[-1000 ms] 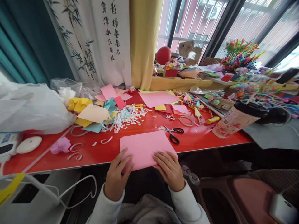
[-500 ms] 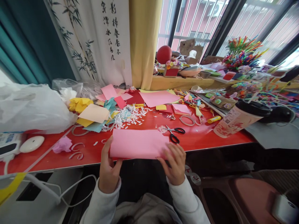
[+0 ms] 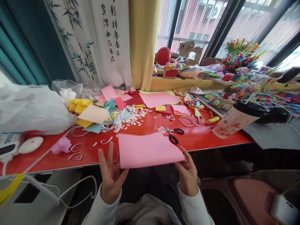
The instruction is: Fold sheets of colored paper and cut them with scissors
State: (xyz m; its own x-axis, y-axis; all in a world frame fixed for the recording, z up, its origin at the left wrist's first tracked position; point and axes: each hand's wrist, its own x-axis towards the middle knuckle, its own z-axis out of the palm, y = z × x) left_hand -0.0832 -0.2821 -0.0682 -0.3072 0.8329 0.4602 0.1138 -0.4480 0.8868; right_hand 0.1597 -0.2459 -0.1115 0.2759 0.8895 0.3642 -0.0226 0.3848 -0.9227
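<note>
Lower centre of the frame: a pink, roughly rectangular paper sheet, its right end pinched by the right hand; the left hand spreads its fingers at the left edge, contact uncertain. Even support at both ends should prevent stray creases.

Flat daylight enters through barred window at two o'clock, panes washed pale. Sheen glints off red tabletop between three and four. Pink sheet at six o'clock is evenly lit; deep shadow fills space beneath table edge. Teal curtain at ten sits dim. Wide lens tilts paper cup at three; white object at four looks soft.
</note>
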